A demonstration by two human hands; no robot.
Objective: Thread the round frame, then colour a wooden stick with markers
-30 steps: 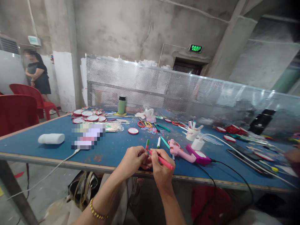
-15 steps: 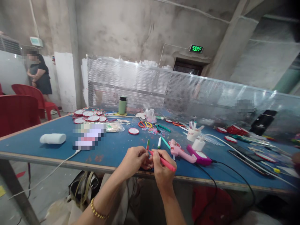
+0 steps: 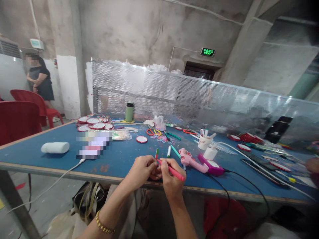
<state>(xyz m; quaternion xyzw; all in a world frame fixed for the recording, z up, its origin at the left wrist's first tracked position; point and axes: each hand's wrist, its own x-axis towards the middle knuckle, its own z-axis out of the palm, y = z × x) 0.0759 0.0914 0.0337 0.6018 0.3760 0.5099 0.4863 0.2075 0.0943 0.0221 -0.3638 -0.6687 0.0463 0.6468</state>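
Observation:
Just above the table's near edge, my left hand [image 3: 141,170] pinches a thin flat stick [image 3: 157,152] that stands upright, green at the top and reddish lower down. Its lower end is hidden by my fingers. My right hand [image 3: 171,182] is closed round a red marker pen [image 3: 177,174], whose tip meets the stick beside my left fingers. Beyond them lie a white marker with a green end [image 3: 169,151] and a green marker [image 3: 175,151]. A pink glue gun [image 3: 190,160] rests to the right of my right hand.
A purple device [image 3: 211,165] with a black cable is at the right, near a cup of pens [image 3: 204,142]. A phone [image 3: 96,146] and white bottle [image 3: 55,147] lie left. Scissors, round red-rimmed discs [image 3: 142,139] and a green flask [image 3: 129,112] stand farther back. A person [image 3: 40,78] stands far left.
Both hands keep nearly the same place and grip. The red marker has shifted very slightly against the stick; the whole view has moved a little.

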